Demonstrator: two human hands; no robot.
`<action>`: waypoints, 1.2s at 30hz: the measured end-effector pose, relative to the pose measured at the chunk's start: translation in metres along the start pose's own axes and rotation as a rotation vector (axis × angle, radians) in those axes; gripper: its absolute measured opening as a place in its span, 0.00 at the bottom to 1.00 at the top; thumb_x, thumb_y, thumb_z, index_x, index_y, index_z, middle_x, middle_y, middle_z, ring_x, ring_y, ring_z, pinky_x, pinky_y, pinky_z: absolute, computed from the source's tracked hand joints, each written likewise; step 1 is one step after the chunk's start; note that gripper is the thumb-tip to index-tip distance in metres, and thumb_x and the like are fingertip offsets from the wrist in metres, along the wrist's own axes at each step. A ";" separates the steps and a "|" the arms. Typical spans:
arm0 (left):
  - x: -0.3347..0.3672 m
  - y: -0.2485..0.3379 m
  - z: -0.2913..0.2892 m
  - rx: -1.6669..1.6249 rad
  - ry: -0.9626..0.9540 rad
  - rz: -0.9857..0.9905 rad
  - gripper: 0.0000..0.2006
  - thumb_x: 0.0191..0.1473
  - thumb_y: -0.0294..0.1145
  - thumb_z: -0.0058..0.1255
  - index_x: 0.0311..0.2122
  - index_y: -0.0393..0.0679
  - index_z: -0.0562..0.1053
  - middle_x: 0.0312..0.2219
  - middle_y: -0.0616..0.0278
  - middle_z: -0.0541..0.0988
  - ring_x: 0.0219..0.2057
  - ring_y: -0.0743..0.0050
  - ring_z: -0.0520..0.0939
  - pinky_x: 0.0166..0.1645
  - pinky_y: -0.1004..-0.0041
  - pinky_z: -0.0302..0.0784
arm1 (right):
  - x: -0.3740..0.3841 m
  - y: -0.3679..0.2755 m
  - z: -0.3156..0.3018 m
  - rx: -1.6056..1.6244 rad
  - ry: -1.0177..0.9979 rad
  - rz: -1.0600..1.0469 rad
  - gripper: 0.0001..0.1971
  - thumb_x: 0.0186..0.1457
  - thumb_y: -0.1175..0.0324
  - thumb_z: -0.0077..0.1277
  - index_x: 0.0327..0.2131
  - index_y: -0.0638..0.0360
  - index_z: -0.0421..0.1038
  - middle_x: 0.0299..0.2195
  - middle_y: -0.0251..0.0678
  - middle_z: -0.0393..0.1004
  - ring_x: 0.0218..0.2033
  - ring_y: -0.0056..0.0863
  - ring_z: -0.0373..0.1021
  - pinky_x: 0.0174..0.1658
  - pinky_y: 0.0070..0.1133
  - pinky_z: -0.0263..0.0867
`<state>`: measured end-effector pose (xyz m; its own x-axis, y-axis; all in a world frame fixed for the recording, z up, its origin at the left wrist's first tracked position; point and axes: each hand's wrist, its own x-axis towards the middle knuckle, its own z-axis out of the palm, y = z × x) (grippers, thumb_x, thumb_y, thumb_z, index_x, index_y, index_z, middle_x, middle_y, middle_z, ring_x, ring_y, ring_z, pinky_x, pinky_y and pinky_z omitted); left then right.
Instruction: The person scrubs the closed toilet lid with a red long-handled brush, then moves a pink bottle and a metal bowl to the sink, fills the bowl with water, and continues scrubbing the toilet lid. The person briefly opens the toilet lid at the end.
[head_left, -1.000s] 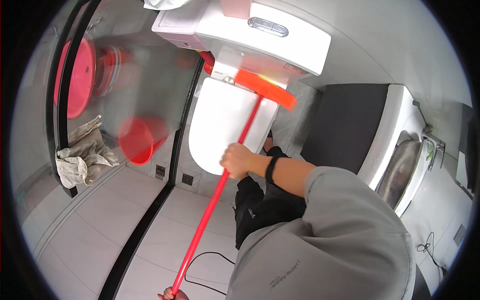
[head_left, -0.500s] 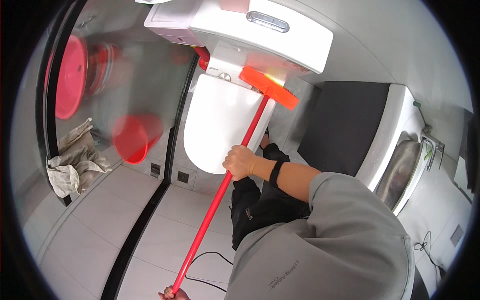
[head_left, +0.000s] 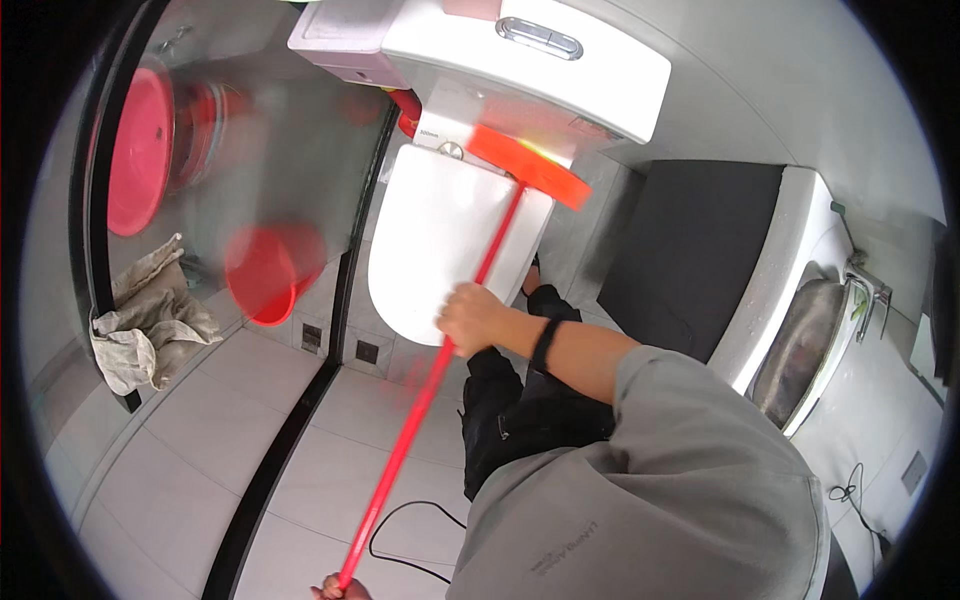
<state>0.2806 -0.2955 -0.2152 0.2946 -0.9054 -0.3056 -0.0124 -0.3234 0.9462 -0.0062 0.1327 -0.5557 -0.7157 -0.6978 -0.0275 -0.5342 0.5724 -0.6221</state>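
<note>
A long-handled brush (head_left: 535,170) with an orange head, yellowish bristles and a red pole slants across the view. Its head overlaps the back of the closed white toilet lid (head_left: 440,240), just in front of the tank; whether it touches is unclear. My right hand (head_left: 470,318) is wrapped round the middle of the pole, over the front of the lid. Down at the lower edge, my left hand (head_left: 340,588) grips the pole's other end, partly cut off by the frame. A black band circles my right forearm.
A glass partition with a black frame (head_left: 300,420) stands at left, a grey cloth (head_left: 155,320) draped on it. Behind the glass are a red bucket (head_left: 262,275) and a pink basin (head_left: 140,150). At right is a washbasin (head_left: 800,345) beside a dark panel (head_left: 690,260). A black cable (head_left: 385,520) lies on the floor.
The brush head has shifted slightly left and toward the tank. My right hand has moved a little left with the pole; my left hand has hardly moved.
</note>
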 end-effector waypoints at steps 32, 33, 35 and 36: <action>-0.071 0.058 0.018 -0.018 -0.308 0.066 0.18 0.59 0.40 0.49 0.19 0.47 0.64 0.13 0.65 0.70 0.16 0.72 0.71 0.25 0.67 0.71 | 0.019 -0.007 -0.060 0.117 -0.163 0.059 0.11 0.33 0.59 0.58 0.20 0.54 0.77 0.20 0.41 0.77 0.26 0.44 0.76 0.31 0.36 0.70; -0.056 0.062 0.007 0.027 -0.373 0.102 0.17 0.58 0.39 0.50 0.19 0.47 0.65 0.13 0.65 0.70 0.17 0.72 0.71 0.26 0.66 0.71 | -0.001 -0.005 -0.054 0.097 -0.187 0.079 0.11 0.32 0.59 0.57 0.20 0.55 0.77 0.19 0.41 0.76 0.26 0.44 0.76 0.31 0.36 0.70; -0.046 0.060 -0.011 0.160 -0.467 0.257 0.16 0.56 0.38 0.52 0.19 0.47 0.66 0.14 0.64 0.71 0.18 0.72 0.72 0.26 0.66 0.71 | -0.037 -0.008 -0.049 0.133 -0.144 0.069 0.12 0.30 0.58 0.58 0.18 0.55 0.76 0.17 0.42 0.75 0.24 0.45 0.75 0.30 0.37 0.69; -0.049 0.058 -0.020 0.210 -0.004 0.294 0.16 0.56 0.37 0.53 0.19 0.47 0.65 0.15 0.64 0.71 0.19 0.72 0.72 0.27 0.65 0.71 | -0.048 -0.010 -0.048 0.151 -0.106 0.070 0.13 0.28 0.57 0.59 0.17 0.54 0.75 0.16 0.41 0.73 0.22 0.44 0.74 0.29 0.37 0.68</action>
<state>0.2843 -0.2645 -0.1433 0.2453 -0.9691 -0.0250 -0.2924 -0.0986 0.9512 0.0118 0.1809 -0.5110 -0.6932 -0.7046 -0.1518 -0.4055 0.5554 -0.7260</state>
